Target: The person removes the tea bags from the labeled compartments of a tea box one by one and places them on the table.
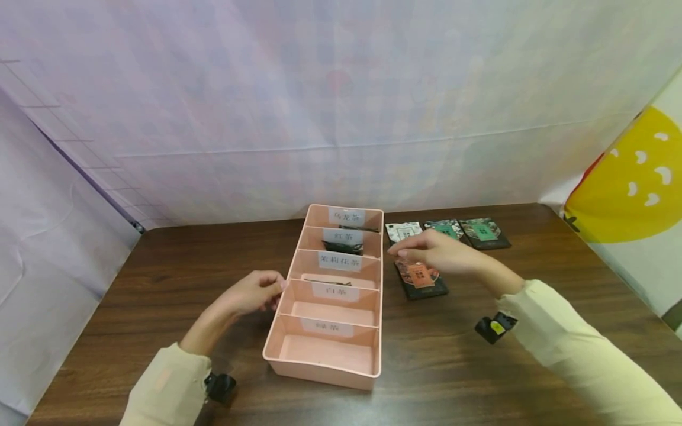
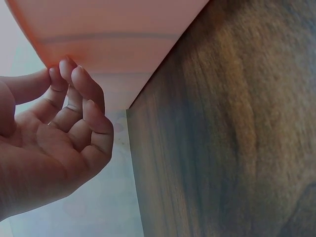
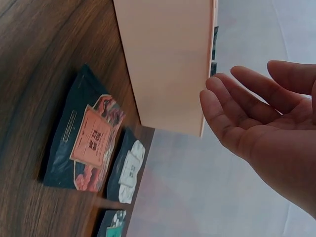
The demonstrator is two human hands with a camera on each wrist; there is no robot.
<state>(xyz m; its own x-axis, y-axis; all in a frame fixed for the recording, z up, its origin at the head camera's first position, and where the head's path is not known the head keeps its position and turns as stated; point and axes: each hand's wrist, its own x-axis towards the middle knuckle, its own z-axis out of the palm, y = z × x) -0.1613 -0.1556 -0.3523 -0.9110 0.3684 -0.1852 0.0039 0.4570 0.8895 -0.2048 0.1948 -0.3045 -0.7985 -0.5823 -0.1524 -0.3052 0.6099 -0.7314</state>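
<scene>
A pink divided storage box [image 1: 322, 368] stands on the table, each compartment with a white paper label. My left hand [image 1: 257, 291] is at its left side, and in the left wrist view thumb and fingertips pinch the rim. Dark tea packets [image 1: 343, 247] stand in the farther compartments; the two nearest hold none. To the right of the box my right hand [image 1: 442, 251] hovers with loosely bent fingers and nothing in them. Below it on the table lies a black tea packet with an orange label [image 3: 93, 136]. Behind that is a packet with a white label [image 3: 130, 170].
Two packets with green labels, one partly behind the right hand [image 1: 444, 228] and one farther right [image 1: 483, 232], lie along the back of the brown wooden table [image 1: 160, 284]. A pale curtain [image 1: 341, 118] hangs behind it. A yellow printed cloth [image 1: 634, 183] is at right.
</scene>
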